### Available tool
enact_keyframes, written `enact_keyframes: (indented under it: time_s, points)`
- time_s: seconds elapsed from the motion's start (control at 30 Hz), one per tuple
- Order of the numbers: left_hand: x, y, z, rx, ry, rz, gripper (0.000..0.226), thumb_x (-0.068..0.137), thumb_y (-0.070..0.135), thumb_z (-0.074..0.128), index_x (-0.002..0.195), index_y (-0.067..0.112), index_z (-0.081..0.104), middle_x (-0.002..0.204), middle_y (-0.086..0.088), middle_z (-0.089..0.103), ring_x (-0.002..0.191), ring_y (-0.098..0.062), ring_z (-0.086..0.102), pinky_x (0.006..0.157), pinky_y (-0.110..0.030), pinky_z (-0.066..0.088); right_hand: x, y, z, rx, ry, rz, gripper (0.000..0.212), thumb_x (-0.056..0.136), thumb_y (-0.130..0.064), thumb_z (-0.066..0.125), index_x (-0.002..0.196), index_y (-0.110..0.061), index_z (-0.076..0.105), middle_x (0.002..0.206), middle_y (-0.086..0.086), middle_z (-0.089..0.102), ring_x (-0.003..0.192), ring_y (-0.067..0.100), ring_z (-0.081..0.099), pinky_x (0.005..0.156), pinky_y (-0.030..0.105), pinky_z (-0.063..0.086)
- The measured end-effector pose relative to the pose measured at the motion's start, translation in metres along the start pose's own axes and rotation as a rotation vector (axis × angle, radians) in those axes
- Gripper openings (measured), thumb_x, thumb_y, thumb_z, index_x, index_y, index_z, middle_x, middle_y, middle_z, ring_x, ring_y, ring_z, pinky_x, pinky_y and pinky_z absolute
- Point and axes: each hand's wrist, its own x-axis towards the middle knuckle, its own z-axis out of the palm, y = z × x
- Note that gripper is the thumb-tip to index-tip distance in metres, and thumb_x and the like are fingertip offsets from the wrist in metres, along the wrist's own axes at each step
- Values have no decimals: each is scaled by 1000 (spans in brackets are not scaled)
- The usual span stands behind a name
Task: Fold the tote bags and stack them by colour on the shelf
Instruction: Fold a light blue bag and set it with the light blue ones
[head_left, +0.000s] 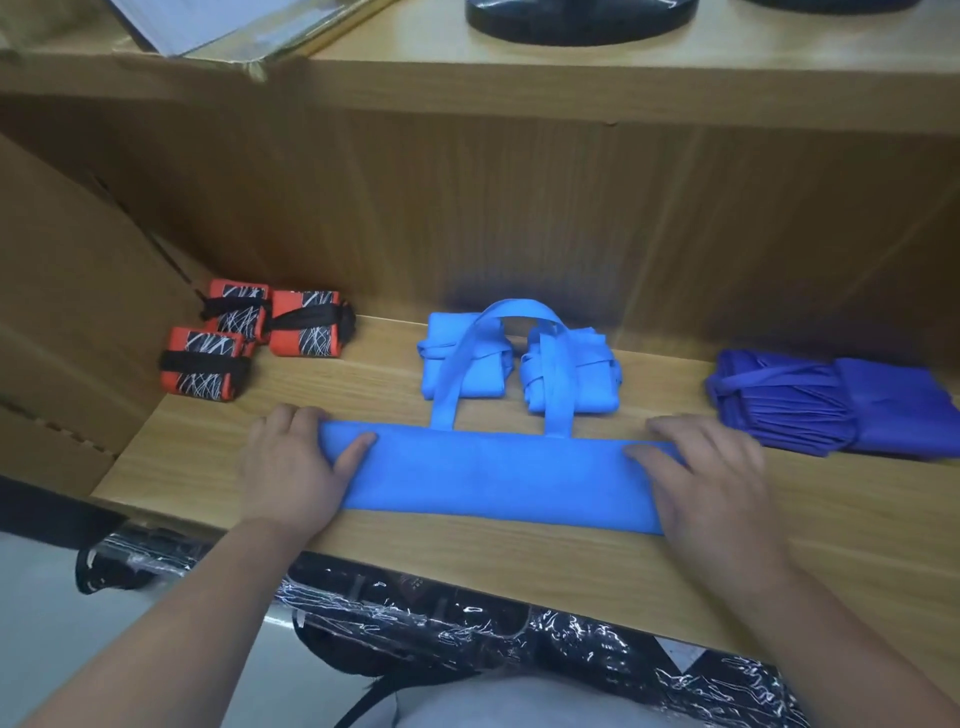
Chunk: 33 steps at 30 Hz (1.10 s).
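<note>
A light blue tote bag (493, 478), folded into a long flat strip, lies across the front of the wooden shelf (467, 561). Its two handles (519, 312) loop back over two folded light blue bags (467, 364) behind it. My left hand (291, 467) grips the strip's left end, thumb on top and fingers round the end. My right hand (711, 478) grips the right end the same way. Three folded orange bags (249, 338) tied with black straps sit at the back left. Dark blue folded bags (831, 405) lie at the right.
A cardboard box wall (78, 322) borders the shelf on the left. The upper shelf board (571, 88) overhangs, carrying a dark round object (576, 21) and papers. Below the shelf front lie black patterned bags in clear plastic wrap (467, 634).
</note>
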Motion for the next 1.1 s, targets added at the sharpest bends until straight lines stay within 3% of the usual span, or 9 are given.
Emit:
enact_keyframes:
  time_s: [0.1,0.27,0.4,0.53,0.63,0.73,0.87,1.0,1.1]
  points:
    - [3,3,-1,-24,10,12,59,84,63,66,107,8,66,103,-13,60,100,-37,53,89,-47,44,11,-18,2,91,-288,-256,40,100,-47,41,129,-30,65,143,-1,58,133,28,52,109,44,31]
    - [7,4,-3,-131,-37,-23,59,82,58,72,111,8,60,103,-14,64,100,-37,57,84,-45,47,22,-55,22,65,-659,-471,66,100,-71,16,158,-40,25,168,-12,15,156,20,7,121,47,4]
    - [12,5,-7,-160,-113,-77,60,81,61,70,112,11,58,98,-11,67,95,-36,62,77,-42,51,30,-68,27,125,-677,-468,65,99,-74,13,158,-48,9,168,-17,-3,155,15,-14,122,50,-5]
    - [19,8,-13,-393,-185,-277,55,73,56,82,107,18,60,96,-4,66,95,-31,63,80,-41,53,31,-73,26,156,-691,-432,64,98,-75,11,157,-51,9,167,-21,-7,154,13,-17,123,50,-7]
    - [16,9,-21,-811,-145,-521,55,71,39,90,113,17,64,106,-1,68,97,-24,66,77,-36,53,33,-76,24,179,-693,-404,64,97,-76,7,156,-52,12,166,-23,-7,154,12,-17,123,48,-11]
    - [1,7,-32,-1313,-189,-705,35,81,21,82,109,11,64,111,-10,73,87,-18,71,71,-32,54,34,-78,23,195,-707,-391,67,95,-77,3,156,-52,13,166,-24,-8,154,12,-17,122,45,-13]
    - [-22,17,-42,-1791,-208,-734,22,90,11,66,111,4,68,116,-12,74,95,-19,75,76,-33,62,33,-78,24,198,-719,-384,68,94,-79,2,156,-53,12,165,-24,-10,153,11,-20,122,45,-14]
    - [-28,41,-56,-1964,-216,-744,22,97,16,59,96,9,80,110,-9,76,96,-19,75,80,-36,62,36,-82,21,205,-738,-376,73,90,-82,1,156,-53,11,165,-24,-9,154,12,-16,121,42,-12]
    - [-29,54,-61,-1937,-171,-670,24,99,23,56,112,9,72,113,-9,75,97,-19,74,75,-33,62,39,-88,19,205,-734,-382,74,90,-83,0,156,-52,16,167,-22,-2,156,17,-3,120,43,-4]
